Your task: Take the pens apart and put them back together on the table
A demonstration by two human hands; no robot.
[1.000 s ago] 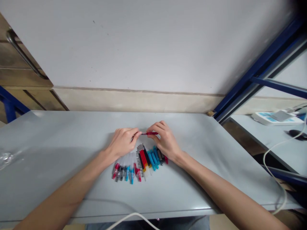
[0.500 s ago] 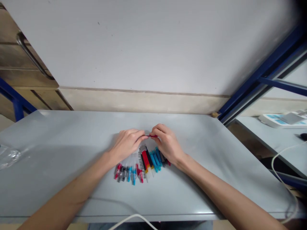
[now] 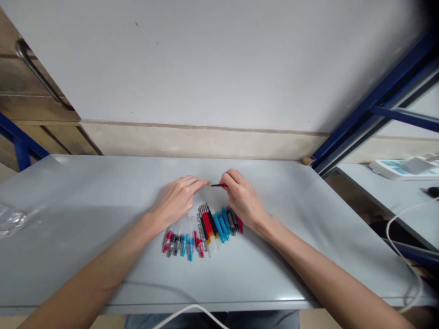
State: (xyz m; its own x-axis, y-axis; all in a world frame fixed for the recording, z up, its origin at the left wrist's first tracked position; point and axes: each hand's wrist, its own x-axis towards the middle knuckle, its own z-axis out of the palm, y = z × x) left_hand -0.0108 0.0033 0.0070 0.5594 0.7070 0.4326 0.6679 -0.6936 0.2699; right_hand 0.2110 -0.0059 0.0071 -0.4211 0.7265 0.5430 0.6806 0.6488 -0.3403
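My right hand (image 3: 242,201) is closed around a red pen part (image 3: 223,185), above the right end of the row of pen parts. A dark pen refill (image 3: 215,185) with a yellowish end sticks out of this part to the left. Thumb and fingers of my left hand (image 3: 178,197) are pressed together at the refill's yellowish end; the tail between them is hard to make out. Below lie clear pen barrels (image 3: 187,225) with red, black and blue ends, red and black refills (image 3: 208,221), blue grip pieces (image 3: 222,225) and dark grip pieces (image 3: 232,219).
The grey table (image 3: 103,219) meets a pale wall behind. Crumpled clear plastic (image 3: 10,221) lies at the left edge. Blue metal frames stand on both sides. A white cable (image 3: 408,256) hangs at the right, and a white device (image 3: 404,170) sits on the side surface.
My hands have drawn slightly apart, and more of the dark refill with its yellowish end shows between them. Both hands appear a little higher in the view.
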